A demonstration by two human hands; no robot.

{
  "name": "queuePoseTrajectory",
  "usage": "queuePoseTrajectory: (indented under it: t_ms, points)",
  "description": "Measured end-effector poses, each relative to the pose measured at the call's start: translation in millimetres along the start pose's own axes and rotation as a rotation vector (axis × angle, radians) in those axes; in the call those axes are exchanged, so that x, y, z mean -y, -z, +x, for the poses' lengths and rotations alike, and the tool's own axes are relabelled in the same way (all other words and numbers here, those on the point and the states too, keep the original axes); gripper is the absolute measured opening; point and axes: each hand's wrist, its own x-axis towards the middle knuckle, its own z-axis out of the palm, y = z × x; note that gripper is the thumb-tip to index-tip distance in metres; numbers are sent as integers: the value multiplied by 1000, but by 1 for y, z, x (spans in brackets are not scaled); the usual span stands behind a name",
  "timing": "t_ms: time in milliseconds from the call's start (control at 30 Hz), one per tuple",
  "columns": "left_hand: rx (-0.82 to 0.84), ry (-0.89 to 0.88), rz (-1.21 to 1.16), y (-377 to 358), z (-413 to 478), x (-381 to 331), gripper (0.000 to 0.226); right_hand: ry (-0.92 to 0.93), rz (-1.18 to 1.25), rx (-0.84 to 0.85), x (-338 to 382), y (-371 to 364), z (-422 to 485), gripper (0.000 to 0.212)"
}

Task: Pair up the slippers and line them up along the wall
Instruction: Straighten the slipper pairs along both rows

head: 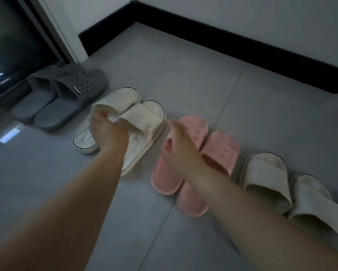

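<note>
Scanning floor: floor (183, 79) tiled, smooth; four slipper pairs in a slanted row, well apart from the wall (242, 22) and its dark baseboard (203, 36).
grey pair (66, 98): far left by the dark door frame (43, 34), perforated straps, looks like moulded foam; likely light, stiff enough to lift by the strap.
beige pair (293, 194): far right, side by side, fabric look; probably soft and floppy, best taken at the strap or by the sole edge.
pink pair (195, 159): mid-row, touching each other, one set a bit further back; looks rubbery, light, should slide easily on tile.
white pair (125, 126): between grey and pink, quilted insoles, wide soft straps; straps are the handle.
left hand (107, 132): closed, pinching both white straps together.
right hand (176, 149): over the pink pair, fingers loosely spread, holding nothing; blurred, contact unclear.
</note>
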Motion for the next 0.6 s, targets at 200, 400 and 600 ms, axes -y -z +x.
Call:
queuePoseTrajectory:
  t_ms: [200,400,600]
  points:
    - [477,-21,102,-6,32,37,40,-202,1,228,22,-49,55,60]
    - [342,128,-35,-11,50,38,25,-205,-85,256,22,-61,70,73]
    - [191,236,9,-17,38,28,33,-114,43,237,24,-37,44,75]
